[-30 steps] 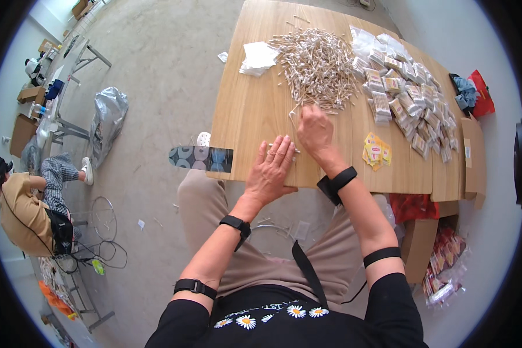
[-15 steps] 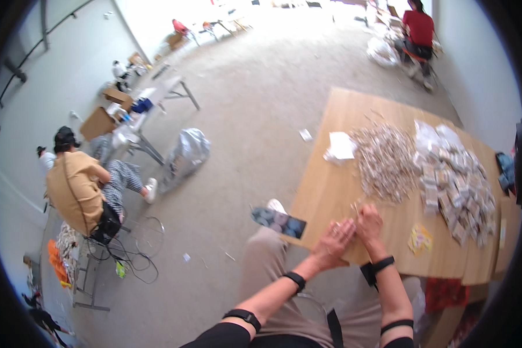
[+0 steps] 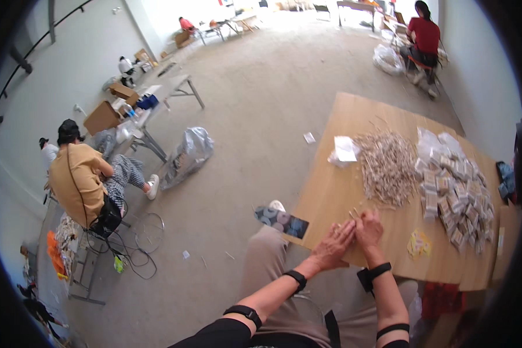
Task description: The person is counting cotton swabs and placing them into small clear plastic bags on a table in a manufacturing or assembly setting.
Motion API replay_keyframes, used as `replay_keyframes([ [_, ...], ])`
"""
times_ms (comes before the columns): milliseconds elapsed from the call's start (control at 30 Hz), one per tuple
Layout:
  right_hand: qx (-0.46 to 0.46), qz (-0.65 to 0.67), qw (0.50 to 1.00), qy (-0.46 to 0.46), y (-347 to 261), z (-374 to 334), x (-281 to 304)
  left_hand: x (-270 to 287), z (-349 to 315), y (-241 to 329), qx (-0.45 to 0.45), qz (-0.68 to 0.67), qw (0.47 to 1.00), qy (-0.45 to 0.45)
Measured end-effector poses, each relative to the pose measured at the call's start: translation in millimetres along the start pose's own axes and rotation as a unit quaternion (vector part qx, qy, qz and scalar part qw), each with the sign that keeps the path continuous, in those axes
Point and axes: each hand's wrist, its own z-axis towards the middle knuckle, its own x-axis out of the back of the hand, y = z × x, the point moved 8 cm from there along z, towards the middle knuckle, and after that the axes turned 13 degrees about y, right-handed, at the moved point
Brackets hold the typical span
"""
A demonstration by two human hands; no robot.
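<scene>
Both my hands meet at the near edge of the wooden table (image 3: 330,191). My left hand (image 3: 333,246) has its fingers pressed together, tips against the right hand; whatever lies under them is hidden. My right hand (image 3: 369,229) is closed in a pinch, with thin pale sticks (image 3: 354,214) poking out at its fingertips. Beyond the hands lies a loose heap of thin, pale, stick-like pieces (image 3: 387,168). To its right is a pile of small clear packets (image 3: 455,200) with brownish contents. Yellow printed slips (image 3: 419,242) lie right of my right hand.
A white paper (image 3: 345,149) on plastic lies left of the heap. A dark picture card (image 3: 281,222) overhangs the table's left corner. Across the floor, a seated person in tan (image 3: 78,182) works beside a grey plastic bag (image 3: 189,156). Another person in red (image 3: 424,36) sits at the far right.
The view has shifted slightly, and the table sits a little lower in it. My hands stay together at the table edge, the right one's fingers slightly turned. The piles look unchanged.
</scene>
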Motion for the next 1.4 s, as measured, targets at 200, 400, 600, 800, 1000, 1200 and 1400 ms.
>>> replay_keyframes([
  [200, 0.022, 0.041, 0.999, 0.012, -12, 6, -7, 7, 2, -14, -0.011, 0.034, 0.999, 0.009],
  [400, 0.037, 0.073, 0.996, -0.035, -11, 0, -7, 10, 6, -6, -0.013, 0.082, 0.997, -0.001],
  [600, 0.043, 0.115, 0.990, -0.068, -9, -3, 3, 8, 2, -4, -0.001, 0.083, 0.997, -0.003],
  [800, -0.021, 0.068, 0.997, -0.032, 3, -18, 18, 10, 3, -5, 0.002, 0.093, 0.996, 0.005],
  [1000, 0.020, 0.103, 0.994, 0.004, -19, -19, 11, 8, 3, -6, 0.012, 0.083, 0.996, 0.013],
  [1200, -0.016, 0.092, 0.996, 0.011, 16, -8, 38, 8, 3, -8, 0.015, 0.107, 0.994, 0.006],
  [1400, -0.071, -0.130, 0.984, 0.100, 118, 4, 123, 11, 5, -4, 0.014, 0.104, 0.994, 0.013],
])
